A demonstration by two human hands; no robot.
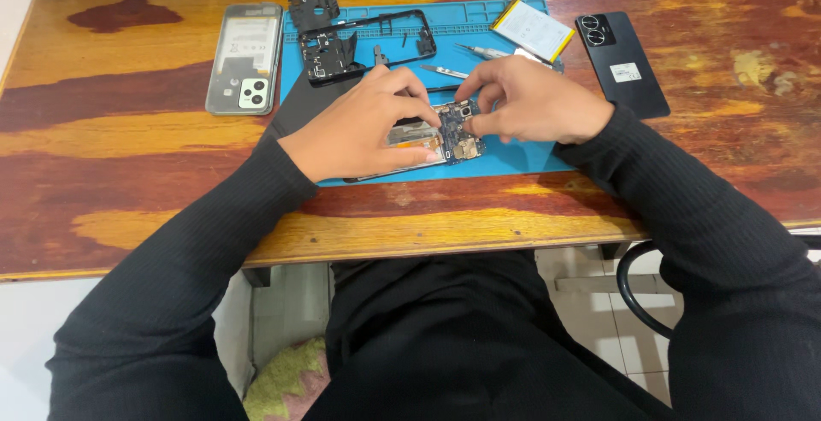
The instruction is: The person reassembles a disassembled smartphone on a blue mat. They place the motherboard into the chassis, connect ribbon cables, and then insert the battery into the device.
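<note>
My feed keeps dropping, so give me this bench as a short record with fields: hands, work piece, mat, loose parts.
left hand: steadies the opened phone from its left side
right hand: fingers pinch at the phone's top end
mat: blue work mat on wooden table
loose parts: black frame, battery, tweezers
beside mat: grey phone back, black phone

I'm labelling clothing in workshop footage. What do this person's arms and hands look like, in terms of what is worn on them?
Both arms are covered by long black sleeves of a fine ribbed knit, snug and reaching the wrists. The left hand and right hand are bare: no gloves, and no rings, watch or wrist strap show. The left sleeve and right sleeve look plain, with no visible markings.
</note>
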